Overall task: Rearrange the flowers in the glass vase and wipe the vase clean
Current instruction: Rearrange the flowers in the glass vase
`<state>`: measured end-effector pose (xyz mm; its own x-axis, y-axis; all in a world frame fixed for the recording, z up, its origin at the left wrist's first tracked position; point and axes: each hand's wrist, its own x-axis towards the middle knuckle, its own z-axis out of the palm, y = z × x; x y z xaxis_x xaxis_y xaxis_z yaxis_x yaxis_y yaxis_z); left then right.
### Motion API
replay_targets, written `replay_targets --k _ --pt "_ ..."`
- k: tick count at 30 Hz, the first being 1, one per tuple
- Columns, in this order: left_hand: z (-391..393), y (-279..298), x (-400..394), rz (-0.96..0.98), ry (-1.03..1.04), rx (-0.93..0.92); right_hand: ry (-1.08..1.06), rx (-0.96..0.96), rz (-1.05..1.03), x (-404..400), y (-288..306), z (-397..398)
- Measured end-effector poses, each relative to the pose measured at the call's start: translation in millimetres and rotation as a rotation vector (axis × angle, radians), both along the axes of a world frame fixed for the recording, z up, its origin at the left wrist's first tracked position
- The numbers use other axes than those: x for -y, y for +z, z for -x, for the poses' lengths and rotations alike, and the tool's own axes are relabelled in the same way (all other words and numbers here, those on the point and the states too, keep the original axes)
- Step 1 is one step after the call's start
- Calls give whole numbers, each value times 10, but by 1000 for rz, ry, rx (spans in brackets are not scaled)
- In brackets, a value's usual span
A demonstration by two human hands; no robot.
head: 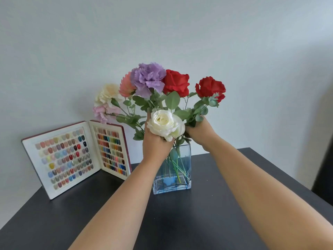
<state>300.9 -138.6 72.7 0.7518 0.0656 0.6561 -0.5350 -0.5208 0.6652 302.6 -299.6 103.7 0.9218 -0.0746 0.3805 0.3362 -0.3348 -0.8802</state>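
Observation:
A rectangular blue-tinted glass vase (182,179) stands on the dark table (198,213), with green stems crossing inside it. Above its rim spreads a bunch of flowers: a purple carnation (148,78), two red roses (176,83) (210,88), a coral bloom (126,87), a cream carnation (108,93), a pink carnation (103,111) and a white rose (165,124) at the front. My left hand (155,143) grips the stems just behind the white rose. My right hand (201,131) is closed around the stem of the right red rose, above the vase's right side.
An open display book of coloured nail samples (75,156) leans against the pale wall (252,42) at the back left of the table. A dark object (324,159) stands beyond the table's right edge.

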Motion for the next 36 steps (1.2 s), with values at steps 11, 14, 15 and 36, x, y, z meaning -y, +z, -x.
replay_targets --k 11,14,15,36 --pt "11 136 -224 47 61 96 10 1 -207 276 324 68" --pt "-4 169 -253 4 67 87 39 1 -165 317 432 90" --pt "-7 187 -254 0 65 84 32 5 -120 309 466 85" --pt "46 157 -294 -62 -2 -26 65 3 255 -123 462 75"
